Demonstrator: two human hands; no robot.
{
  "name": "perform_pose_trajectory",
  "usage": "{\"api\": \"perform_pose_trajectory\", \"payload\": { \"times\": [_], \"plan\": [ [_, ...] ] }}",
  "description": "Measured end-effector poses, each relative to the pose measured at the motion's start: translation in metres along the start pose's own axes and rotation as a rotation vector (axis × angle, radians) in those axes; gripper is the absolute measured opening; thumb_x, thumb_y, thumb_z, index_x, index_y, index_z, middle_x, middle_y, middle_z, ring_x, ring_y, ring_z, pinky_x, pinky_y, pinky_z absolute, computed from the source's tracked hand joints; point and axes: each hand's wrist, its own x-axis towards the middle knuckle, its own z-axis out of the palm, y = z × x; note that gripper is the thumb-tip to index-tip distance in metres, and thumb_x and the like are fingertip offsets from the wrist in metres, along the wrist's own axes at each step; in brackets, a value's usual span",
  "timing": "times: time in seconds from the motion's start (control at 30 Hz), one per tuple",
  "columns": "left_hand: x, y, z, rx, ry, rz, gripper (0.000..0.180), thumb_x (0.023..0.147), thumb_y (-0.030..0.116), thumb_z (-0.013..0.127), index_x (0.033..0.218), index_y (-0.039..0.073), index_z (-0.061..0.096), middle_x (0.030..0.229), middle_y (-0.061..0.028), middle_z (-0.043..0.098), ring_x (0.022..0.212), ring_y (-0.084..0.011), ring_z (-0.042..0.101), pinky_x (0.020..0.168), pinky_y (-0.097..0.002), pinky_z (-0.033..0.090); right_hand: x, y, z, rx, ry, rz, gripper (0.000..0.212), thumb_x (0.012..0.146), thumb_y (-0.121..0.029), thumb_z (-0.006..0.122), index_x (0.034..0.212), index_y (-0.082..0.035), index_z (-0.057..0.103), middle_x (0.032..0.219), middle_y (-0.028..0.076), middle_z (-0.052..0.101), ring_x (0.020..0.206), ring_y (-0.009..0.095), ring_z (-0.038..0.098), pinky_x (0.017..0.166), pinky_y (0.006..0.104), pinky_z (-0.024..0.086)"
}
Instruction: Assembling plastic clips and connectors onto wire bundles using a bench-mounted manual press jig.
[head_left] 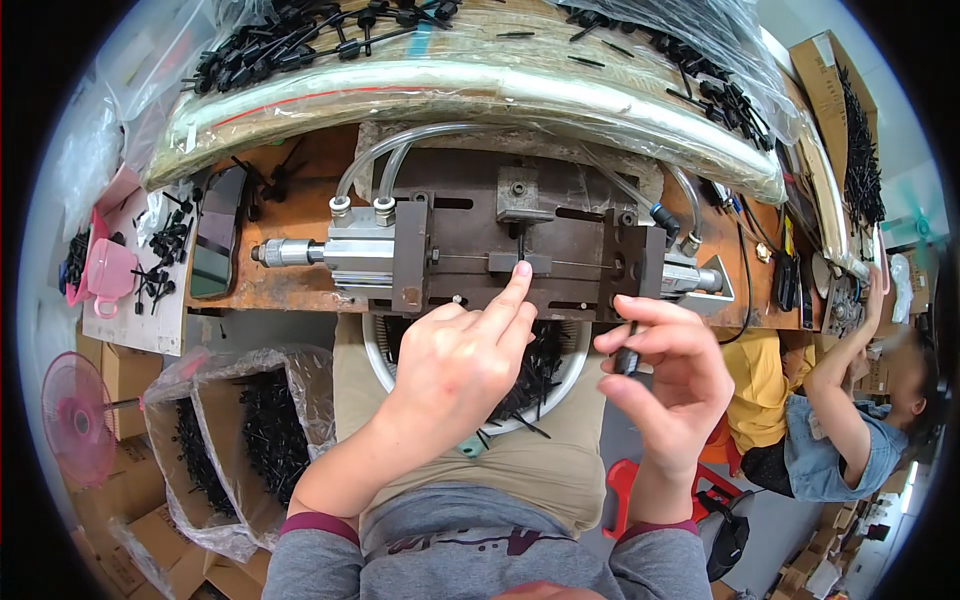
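Blocking wht tub (576,375) partly: L hand (455,362), index out, rest curled; R fingers (665,341) pinch blk pc (627,361); pink fan (75,420) L.

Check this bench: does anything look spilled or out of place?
Possibly: loose black pieces lie scattered on the white board at the far left, beside the pink container rather than in it. A few thin black strips also lie apart from the piles at the back. The metal fixture shows no visible damage.
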Motion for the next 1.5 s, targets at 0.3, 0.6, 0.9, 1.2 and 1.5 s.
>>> {"api": "perform_pose_trajectory", "payload": {
  "times": [0.3,0.6,0.9,1.2,1.5],
  "plan": [
    [-0.001,-0.002,0.003,-0.037,0.027,-0.015,0.021,0.07,0.011,0.077,0.088,0.005,0.069,0.118,-0.0095,0.066,0.052,-0.0176,0.056,0.054,-0.027,0.048,-0.002,0.012,0.017,-0.726,-0.082,-0.432,0.029,0.063,0.003,0.078,0.09,0.002,0.068,0.107,0.018,0.066,0.091,0.03,0.067,0.073,0.0339,0.055],
    [-0.027,-0.003,-0.021,-0.339,-0.183,0.032,0.023,0.07,0.017,0.077,0.089,0.006,0.069,0.114,-0.0067,0.068,0.051,-0.0181,0.055,0.051,-0.0282,0.046,0.0,0.02,0.025,-0.829,-0.125,-0.453,0.026,0.066,0.0,0.074,0.091,0.001,0.067,0.111,0.018,0.067,0.085,0.027,0.069,0.069,0.0312,0.054],
    [-0.041,0.005,-0.012,-0.658,0.102,-0.309,0.015,0.076,0.009,0.076,0.085,0.002,0.068,0.084,-0.0097,0.069,0.063,-0.0186,0.067,0.058,-0.0277,0.052,0.005,0.042,0.043,-0.858,-0.133,-0.387,0.023,0.069,-0.006,0.073,0.09,-0.001,0.065,0.115,0.013,0.066,0.069,0.021,0.062,0.064,0.0293,0.047],
    [-0.044,0.01,-0.006,-0.592,0.102,-0.133,0.012,0.073,0.009,0.077,0.08,0.004,0.069,0.079,-0.005,0.069,0.065,-0.0195,0.067,0.055,-0.0284,0.05,0.017,0.028,0.052,-1.088,-0.213,-0.336,0.023,0.067,-0.008,0.076,0.086,-0.003,0.065,0.116,0.012,0.067,0.055,0.017,0.058,0.058,0.0277,0.047],
    [-0.045,0.012,-0.008,-0.589,0.044,-0.077,0.011,0.071,0.007,0.077,0.081,0.005,0.07,0.081,-0.0063,0.071,0.066,-0.0193,0.068,0.056,-0.0269,0.049,0.016,0.025,0.051,-1.151,-0.274,-0.291,0.022,0.069,-0.008,0.075,0.087,-0.005,0.063,0.12,0.011,0.065,0.05,0.017,0.053,0.053,0.0264,0.047]
  ]
}}
